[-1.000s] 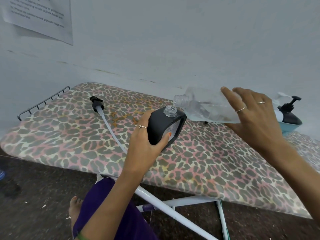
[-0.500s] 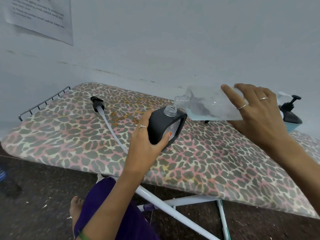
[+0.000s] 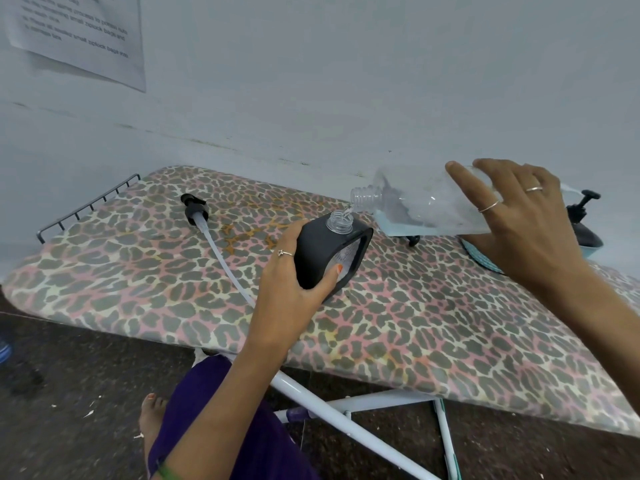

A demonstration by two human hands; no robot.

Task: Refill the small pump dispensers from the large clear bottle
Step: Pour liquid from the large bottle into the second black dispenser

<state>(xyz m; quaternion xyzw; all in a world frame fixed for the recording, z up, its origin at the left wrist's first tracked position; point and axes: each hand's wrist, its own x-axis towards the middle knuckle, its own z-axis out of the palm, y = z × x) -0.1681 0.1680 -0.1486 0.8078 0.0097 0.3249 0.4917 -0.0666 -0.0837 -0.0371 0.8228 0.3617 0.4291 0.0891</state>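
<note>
My left hand (image 3: 294, 271) grips a black pump dispenser bottle (image 3: 329, 254) with an open clear neck, standing tilted on the leopard-print ironing board (image 3: 398, 323). My right hand (image 3: 512, 216) holds the large clear bottle (image 3: 415, 209) tipped almost level, its mouth just above the dispenser's neck. A thin stream of clear liquid runs from that mouth into the neck. The dispenser's black pump head with its long white tube (image 3: 214, 237) lies on the board to the left. A second dispenser with a black pump (image 3: 585, 223) stands at the far right, partly hidden behind my right hand.
A white wall rises right behind the board, with a printed sheet (image 3: 79, 36) at upper left. A wire rack (image 3: 86, 206) edges the board's left end. White metal legs (image 3: 346, 417) cross below, over a dark floor. My foot (image 3: 152, 420) is underneath.
The large bottle has tipped further and its mouth has come over the dispenser's neck; liquid now flows. My left hand keeps the black dispenser in the same place.
</note>
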